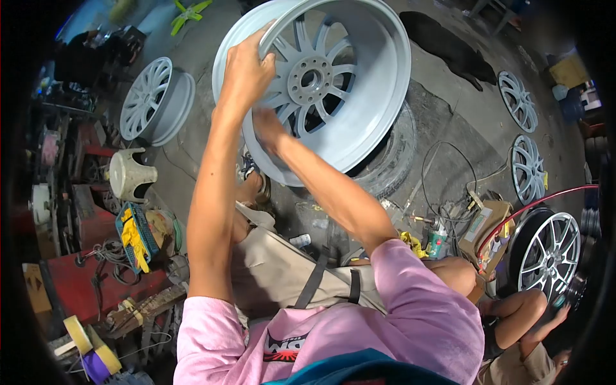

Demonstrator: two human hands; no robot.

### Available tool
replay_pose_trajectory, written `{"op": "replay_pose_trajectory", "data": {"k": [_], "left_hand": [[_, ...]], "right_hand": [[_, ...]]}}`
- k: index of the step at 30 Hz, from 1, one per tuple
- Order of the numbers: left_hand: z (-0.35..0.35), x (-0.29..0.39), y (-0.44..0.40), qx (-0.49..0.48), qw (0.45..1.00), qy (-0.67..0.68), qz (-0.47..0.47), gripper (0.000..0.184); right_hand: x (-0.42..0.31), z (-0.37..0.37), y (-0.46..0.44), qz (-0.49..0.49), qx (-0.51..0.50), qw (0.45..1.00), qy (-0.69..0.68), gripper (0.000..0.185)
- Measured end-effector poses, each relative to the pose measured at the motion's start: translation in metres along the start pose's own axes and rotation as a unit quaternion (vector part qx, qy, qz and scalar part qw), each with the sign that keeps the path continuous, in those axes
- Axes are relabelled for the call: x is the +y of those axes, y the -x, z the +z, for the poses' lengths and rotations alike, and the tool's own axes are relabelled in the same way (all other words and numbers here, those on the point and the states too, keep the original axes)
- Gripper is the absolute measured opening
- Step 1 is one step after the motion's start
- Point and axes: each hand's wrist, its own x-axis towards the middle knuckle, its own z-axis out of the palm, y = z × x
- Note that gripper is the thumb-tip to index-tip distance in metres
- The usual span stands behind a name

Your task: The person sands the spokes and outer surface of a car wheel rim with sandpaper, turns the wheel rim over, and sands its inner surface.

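A large grey wheel rim (378, 109) stands tilted in front of me, its spokes and hub facing me, with a black tyre (401, 151) lying beneath it. My left hand (248, 67) is closed round the rim's upper left edge. Lower down, my right hand (269, 130) is inside the rim near the left wall and the spokes. It is blurred by motion, and its fingers cannot be made out.
Another grey rim (147, 102) stands at the left by a white stool (130, 173). Grey wheel faces (528, 168) lie at the right. A dark animal (449, 48) lies behind. A co-worker (523, 321) sits lower right beside a silver wheel (549, 260).
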Motion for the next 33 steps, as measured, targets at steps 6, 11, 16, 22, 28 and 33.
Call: {"op": "replay_pose_trajectory", "data": {"k": [6, 11, 16, 22, 28, 33], "left_hand": [[0.0, 0.004, -0.003, -0.004, 0.991, 0.13, -0.002, 0.055], [-0.001, -0.007, -0.002, -0.005, 0.99, 0.14, -0.014, 0.052], [-0.011, -0.007, -0.002, -0.039, 0.998, 0.007, -0.057, 0.049], [-0.007, -0.02, -0.005, 0.011, 1.0, -0.018, -0.014, 0.05], [-0.008, -0.015, -0.009, 0.007, 1.0, -0.01, -0.026, 0.043], [-0.005, -0.004, -0.002, -0.003, 0.999, 0.007, -0.04, 0.041]], "right_hand": [[-0.192, -0.079, -0.018, -0.128, 0.055, 0.882, -0.45, 0.011], [-0.024, -0.044, 0.111, -0.115, -0.044, 0.989, 0.087, 0.045], [0.084, -0.288, 0.079, -0.182, -0.232, 0.753, 0.588, 0.047], [-0.073, -0.376, -0.064, -0.224, -0.195, 0.333, 0.895, 0.052], [0.065, -0.356, -0.051, -0.22, -0.131, 0.467, 0.847, 0.053], [0.168, -0.136, 0.057, -0.088, -0.072, 0.872, 0.477, 0.037]]}}
